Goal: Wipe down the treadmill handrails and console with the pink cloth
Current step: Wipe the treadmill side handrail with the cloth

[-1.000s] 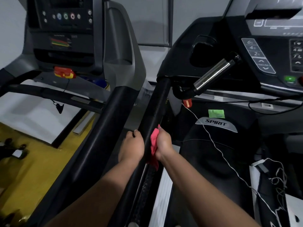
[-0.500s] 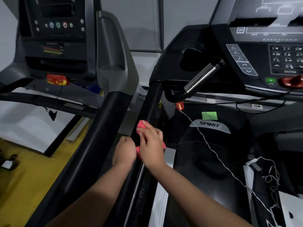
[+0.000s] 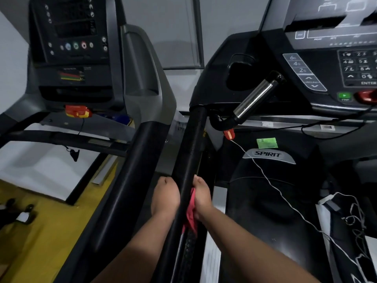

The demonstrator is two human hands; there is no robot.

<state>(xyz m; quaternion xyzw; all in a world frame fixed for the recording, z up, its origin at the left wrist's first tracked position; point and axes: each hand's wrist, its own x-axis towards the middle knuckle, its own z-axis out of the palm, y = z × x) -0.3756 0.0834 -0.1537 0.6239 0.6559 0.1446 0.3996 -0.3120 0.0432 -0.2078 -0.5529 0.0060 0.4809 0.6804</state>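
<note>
- Treadmill [image 3: 265, 190], black, with a "SPIRIT" badge on the motor cover; fills the right half of the view.
- Neighbouring treadmill [image 3: 142, 78], grey and black, on the left, standing on a yellow floor [image 3: 40, 231].
- Console [image 3: 326, 64] of the Spirit machine, upper right: number keypad, green start key, red stop knob.
- Handrail [image 3: 191, 144], black and padded, running from bottom centre up to the console's left corner.
- Chrome grip [image 3: 255, 99], slanted, just right of the handrail's upper end.
- Left hand [image 3: 166, 196]: on the left flank of the handrail, fingers [image 3: 166, 180] curled together against the rail and gripping it; the fingertips are hidden.
- Right hand [image 3: 201, 196]: on the right flank, directly opposite the left hand, fingers [image 3: 199, 180] curled together round the cloth and rail.
- Pink cloth [image 3: 190, 215]: bunched between the right palm and the handrail's side, pressed to the rail under the curled fingers; a loose end hangs out below the heel of the hand, beside the wrist.
- White cord [image 3: 271, 184], trailing across the motor cover from a red safety clip [image 3: 229, 134].
- Green sticker [image 3: 267, 143], just above the badge.
</note>
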